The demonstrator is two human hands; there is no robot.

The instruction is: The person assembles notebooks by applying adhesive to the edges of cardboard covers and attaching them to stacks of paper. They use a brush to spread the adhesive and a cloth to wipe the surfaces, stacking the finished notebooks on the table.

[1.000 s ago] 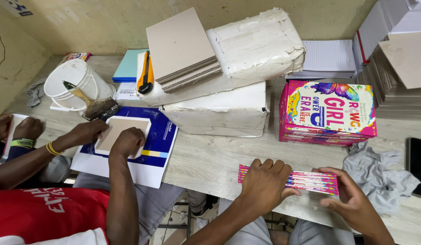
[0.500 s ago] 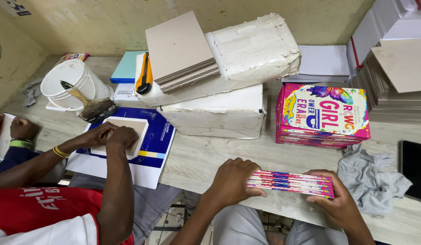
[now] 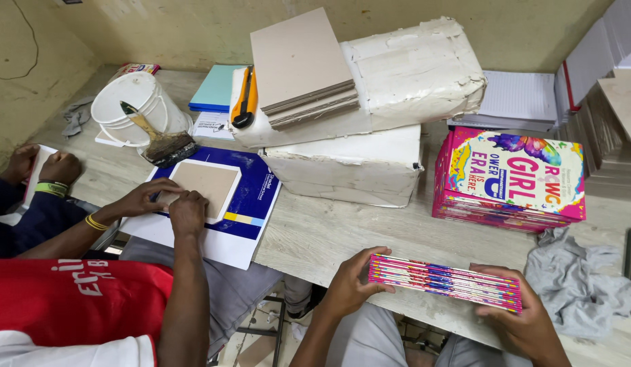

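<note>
Step in hand: squaring up. A bundle of pink booklets [image 3: 446, 281] is held on edge at the near table edge [image 3: 329, 234], left hand [image 3: 348, 285] and right hand [image 3: 522, 319] curled around its ends (both gripping). Next move likely calls for tapping the spines level against the tabletop.

Soft, even overhead light, fairly bright; shadows are faint under the white wrapped bundles [image 3: 349, 166]. No harsh glare. Focus is sharp centrally, with wide-angle stretching toward the edges and corners.
</note>
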